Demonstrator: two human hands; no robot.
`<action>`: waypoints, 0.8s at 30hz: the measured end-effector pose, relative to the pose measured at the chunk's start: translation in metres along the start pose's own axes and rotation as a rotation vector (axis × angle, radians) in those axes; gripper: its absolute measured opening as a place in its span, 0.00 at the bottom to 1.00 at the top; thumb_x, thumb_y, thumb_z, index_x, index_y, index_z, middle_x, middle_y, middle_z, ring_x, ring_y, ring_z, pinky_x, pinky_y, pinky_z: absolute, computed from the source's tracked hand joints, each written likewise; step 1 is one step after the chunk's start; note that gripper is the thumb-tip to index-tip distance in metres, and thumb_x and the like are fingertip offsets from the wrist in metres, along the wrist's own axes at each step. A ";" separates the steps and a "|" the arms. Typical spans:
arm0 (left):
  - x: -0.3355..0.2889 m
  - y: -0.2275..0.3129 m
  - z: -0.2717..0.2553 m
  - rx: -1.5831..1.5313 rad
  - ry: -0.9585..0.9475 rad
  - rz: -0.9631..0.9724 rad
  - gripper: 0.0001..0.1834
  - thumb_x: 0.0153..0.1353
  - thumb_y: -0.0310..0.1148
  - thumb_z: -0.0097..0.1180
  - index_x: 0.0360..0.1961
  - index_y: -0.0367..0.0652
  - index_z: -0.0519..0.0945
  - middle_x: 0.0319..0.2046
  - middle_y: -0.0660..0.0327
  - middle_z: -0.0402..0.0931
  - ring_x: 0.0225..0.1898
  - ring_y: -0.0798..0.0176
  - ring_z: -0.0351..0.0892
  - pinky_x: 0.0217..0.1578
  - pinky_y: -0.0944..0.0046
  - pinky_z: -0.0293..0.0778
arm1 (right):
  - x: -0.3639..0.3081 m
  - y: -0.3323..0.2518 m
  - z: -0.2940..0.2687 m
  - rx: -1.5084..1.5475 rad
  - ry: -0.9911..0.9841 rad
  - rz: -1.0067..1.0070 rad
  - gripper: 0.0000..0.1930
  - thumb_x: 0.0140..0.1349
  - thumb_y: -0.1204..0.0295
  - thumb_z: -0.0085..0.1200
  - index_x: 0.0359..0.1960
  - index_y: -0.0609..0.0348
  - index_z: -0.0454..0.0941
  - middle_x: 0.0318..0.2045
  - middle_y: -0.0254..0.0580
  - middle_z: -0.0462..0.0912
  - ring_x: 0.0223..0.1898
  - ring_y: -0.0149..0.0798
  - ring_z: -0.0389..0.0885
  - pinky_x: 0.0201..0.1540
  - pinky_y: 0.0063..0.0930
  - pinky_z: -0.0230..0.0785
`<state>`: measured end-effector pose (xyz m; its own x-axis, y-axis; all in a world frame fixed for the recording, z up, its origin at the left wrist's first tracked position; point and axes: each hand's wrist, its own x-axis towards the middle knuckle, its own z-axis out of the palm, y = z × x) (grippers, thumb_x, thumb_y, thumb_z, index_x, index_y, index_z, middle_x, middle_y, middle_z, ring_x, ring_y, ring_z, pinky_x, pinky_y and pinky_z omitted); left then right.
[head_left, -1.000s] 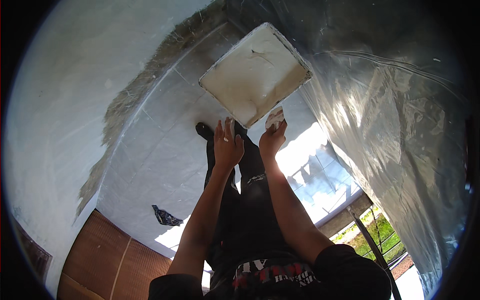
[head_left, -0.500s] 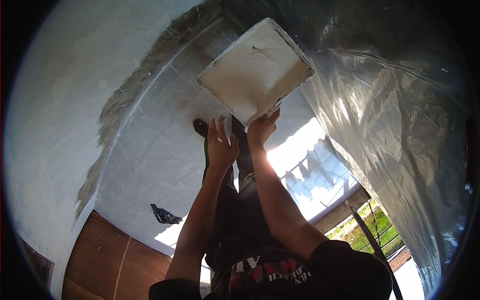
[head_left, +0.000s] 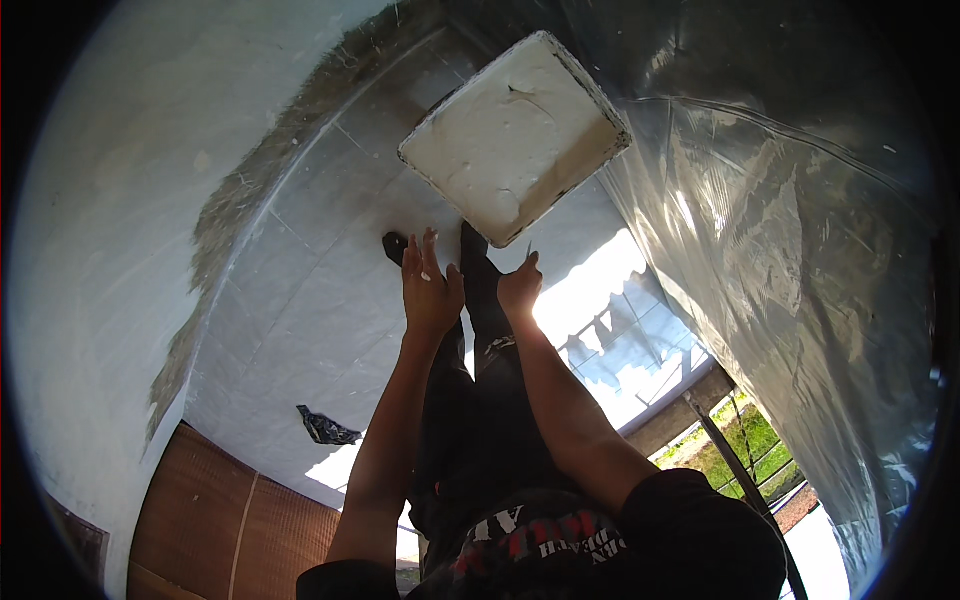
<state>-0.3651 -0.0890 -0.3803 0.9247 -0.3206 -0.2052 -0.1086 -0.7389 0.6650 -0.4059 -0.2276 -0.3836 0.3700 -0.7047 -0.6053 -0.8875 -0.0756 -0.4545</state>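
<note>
A square tub (head_left: 520, 130) full of smooth white paste, its rim crusted and dark in places, stands ahead of me; what it rests on is hidden. Just below its near corner, my right hand (head_left: 520, 287) is closed on a thin flat tool (head_left: 530, 250), seen edge-on, whose kind I cannot make out. It is apart from the tub. To its left, my left hand (head_left: 433, 298) has its fingers spread and holds nothing. A dab of white paste sticks to one of its fingers.
A pale wall (head_left: 110, 250) with a rough grey lower band rises on the left. Clear plastic sheeting (head_left: 740, 220) hangs on the right. On the tiled floor (head_left: 300, 290) lies a crumpled dark wrapper (head_left: 327, 426). A brown ribbed panel (head_left: 230, 510) is at lower left, a metal railing (head_left: 735, 455) at lower right.
My right hand has drawn back from the tub's near corner toward me. The paste near that corner looks changed. My left hand has shifted slightly left and stays spread.
</note>
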 end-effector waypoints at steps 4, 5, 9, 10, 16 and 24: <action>0.010 0.010 0.009 -0.013 0.006 0.040 0.37 0.63 0.29 0.53 0.73 0.31 0.58 0.65 0.38 0.71 0.71 0.26 0.59 0.72 0.35 0.53 | 0.058 0.079 -0.035 0.254 -0.003 -0.066 0.19 0.61 0.82 0.50 0.55 0.69 0.71 0.44 0.64 0.82 0.44 0.60 0.85 0.53 0.46 0.81; 0.016 0.021 0.022 -0.040 0.007 0.063 0.37 0.63 0.29 0.53 0.73 0.32 0.58 0.65 0.38 0.71 0.71 0.26 0.60 0.73 0.35 0.53 | 0.083 0.109 -0.053 0.423 -0.020 -0.065 0.18 0.62 0.83 0.50 0.55 0.69 0.72 0.44 0.57 0.82 0.43 0.52 0.86 0.51 0.41 0.83; 0.000 -0.002 0.007 -0.019 0.017 0.007 0.36 0.63 0.29 0.53 0.72 0.33 0.60 0.66 0.40 0.69 0.71 0.27 0.60 0.72 0.36 0.55 | 0.065 0.064 -0.061 0.898 -0.144 0.112 0.18 0.63 0.84 0.46 0.55 0.65 0.72 0.48 0.48 0.78 0.44 0.42 0.83 0.47 0.37 0.84; 0.000 0.000 0.009 -0.004 0.025 0.020 0.36 0.63 0.29 0.53 0.72 0.34 0.60 0.67 0.41 0.69 0.71 0.27 0.60 0.72 0.36 0.56 | 0.078 0.073 -0.066 0.855 -0.166 0.040 0.18 0.63 0.84 0.46 0.56 0.65 0.72 0.48 0.47 0.79 0.44 0.41 0.82 0.46 0.37 0.84; 0.000 0.008 0.017 0.010 0.042 0.039 0.35 0.63 0.29 0.54 0.71 0.35 0.61 0.68 0.43 0.67 0.70 0.28 0.62 0.70 0.36 0.60 | 0.142 0.051 -0.115 0.535 -0.220 -0.205 0.16 0.63 0.83 0.53 0.53 0.62 0.73 0.44 0.43 0.79 0.35 0.36 0.81 0.38 0.33 0.79; -0.003 0.007 0.019 0.002 0.033 -0.018 0.35 0.63 0.29 0.54 0.71 0.36 0.61 0.68 0.43 0.67 0.70 0.29 0.62 0.70 0.37 0.61 | 0.161 -0.018 -0.136 0.061 -0.169 -0.661 0.20 0.62 0.82 0.57 0.58 0.63 0.78 0.36 0.47 0.84 0.26 0.33 0.77 0.33 0.31 0.74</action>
<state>-0.3761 -0.1049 -0.3884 0.9381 -0.2877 -0.1928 -0.0931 -0.7456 0.6598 -0.3677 -0.4355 -0.3837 0.8711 -0.4039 -0.2793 -0.4449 -0.4086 -0.7969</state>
